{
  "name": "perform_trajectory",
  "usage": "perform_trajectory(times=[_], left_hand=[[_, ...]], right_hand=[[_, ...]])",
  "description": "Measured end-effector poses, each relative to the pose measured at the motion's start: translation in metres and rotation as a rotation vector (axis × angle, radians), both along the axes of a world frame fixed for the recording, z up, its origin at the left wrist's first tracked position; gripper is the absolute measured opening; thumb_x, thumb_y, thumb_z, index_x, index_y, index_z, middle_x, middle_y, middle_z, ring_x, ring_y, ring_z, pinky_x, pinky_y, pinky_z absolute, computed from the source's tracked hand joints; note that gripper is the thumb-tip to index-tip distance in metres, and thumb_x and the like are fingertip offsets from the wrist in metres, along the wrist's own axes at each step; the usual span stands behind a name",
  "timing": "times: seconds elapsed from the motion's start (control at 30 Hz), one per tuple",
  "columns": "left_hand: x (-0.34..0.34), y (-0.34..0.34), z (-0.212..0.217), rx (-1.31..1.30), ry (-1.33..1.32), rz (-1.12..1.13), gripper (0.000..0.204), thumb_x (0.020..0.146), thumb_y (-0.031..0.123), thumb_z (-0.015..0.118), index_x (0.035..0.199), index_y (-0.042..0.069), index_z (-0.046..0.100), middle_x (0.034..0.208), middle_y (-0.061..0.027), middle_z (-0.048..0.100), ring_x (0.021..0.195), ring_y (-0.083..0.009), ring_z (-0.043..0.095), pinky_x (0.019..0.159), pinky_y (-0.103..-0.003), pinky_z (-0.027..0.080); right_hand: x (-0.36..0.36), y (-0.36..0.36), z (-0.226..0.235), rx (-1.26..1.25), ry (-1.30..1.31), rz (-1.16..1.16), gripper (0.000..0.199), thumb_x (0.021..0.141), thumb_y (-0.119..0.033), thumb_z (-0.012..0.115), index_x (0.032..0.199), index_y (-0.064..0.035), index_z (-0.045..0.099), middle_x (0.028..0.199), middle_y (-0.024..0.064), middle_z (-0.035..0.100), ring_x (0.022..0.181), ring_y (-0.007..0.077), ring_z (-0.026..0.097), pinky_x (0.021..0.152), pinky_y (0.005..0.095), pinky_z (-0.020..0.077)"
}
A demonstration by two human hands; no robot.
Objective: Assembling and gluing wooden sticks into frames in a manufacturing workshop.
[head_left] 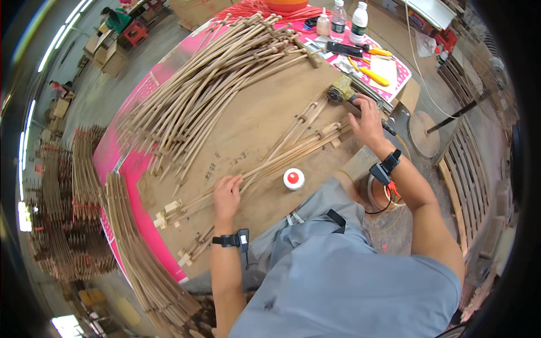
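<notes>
On the brown board, my left hand [227,194] is closed around thin wooden rods [270,163], its fingertips at their near side. The rods run diagonally to the right, with small wooden blocks [169,213] at their left end. My right hand [369,119] lies over the dark handle of an air tool [340,90] with a yellowish head. Its fingers curl over the handle and the thumb stands apart; the palm side is hidden. A white bottle with a red cap [293,179] stands just below the rods, between my hands.
A large pile of wooden rods with knobs [225,84] covers the far left of the table. Bottles [358,23] and yellow-handled tools [375,76] sit at the back right. Bundled rods [132,242] lean at the left edge; a pallet [479,186] stands right.
</notes>
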State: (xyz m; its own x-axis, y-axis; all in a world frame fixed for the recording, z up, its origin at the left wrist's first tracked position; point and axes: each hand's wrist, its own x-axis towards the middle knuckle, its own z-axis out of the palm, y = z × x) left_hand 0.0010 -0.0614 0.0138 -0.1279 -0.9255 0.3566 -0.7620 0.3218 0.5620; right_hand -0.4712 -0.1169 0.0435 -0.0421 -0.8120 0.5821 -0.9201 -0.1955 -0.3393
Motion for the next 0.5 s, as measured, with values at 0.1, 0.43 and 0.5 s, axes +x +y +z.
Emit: perform_trajectory(times=[0.1,0.43,0.5], left_hand=[[-0.005,-0.004,0.005,0.030,0.010,0.001,0.015,0.087,0.009,0.075,0.101,0.005,0.078,0.098,-0.0128,0.071,0.094,-0.0323,0.066,0.085,-0.040,0.053],[0.016,0.007,-0.042,0.137,0.024,-0.036,0.020,0.094,0.016,0.062,0.106,0.012,0.078,0.109,-0.0085,0.073,0.109,-0.0316,0.064,0.099,-0.045,0.051],[0.002,0.006,-0.026,0.010,-0.079,-0.103,0.019,0.095,0.020,0.065,0.105,0.010,0.078,0.107,-0.0090,0.072,0.107,-0.0308,0.064,0.094,-0.043,0.052]], right_hand=[[-0.010,-0.018,-0.005,0.170,0.030,-0.033,0.050,0.086,-0.011,0.071,0.130,-0.0010,0.050,0.131,0.0239,0.056,0.125,0.0409,0.051,0.110,0.0469,0.0414],[-0.016,-0.049,-0.033,0.200,-0.021,0.004,0.057,0.086,-0.007,0.070,0.139,0.0014,0.050,0.129,0.0273,0.058,0.125,0.0453,0.053,0.108,0.0504,0.0427],[-0.045,-0.048,-0.058,0.171,0.041,-0.044,0.066,0.083,-0.003,0.071,0.143,0.0041,0.044,0.133,0.0271,0.054,0.129,0.0450,0.050,0.111,0.0492,0.0409]])
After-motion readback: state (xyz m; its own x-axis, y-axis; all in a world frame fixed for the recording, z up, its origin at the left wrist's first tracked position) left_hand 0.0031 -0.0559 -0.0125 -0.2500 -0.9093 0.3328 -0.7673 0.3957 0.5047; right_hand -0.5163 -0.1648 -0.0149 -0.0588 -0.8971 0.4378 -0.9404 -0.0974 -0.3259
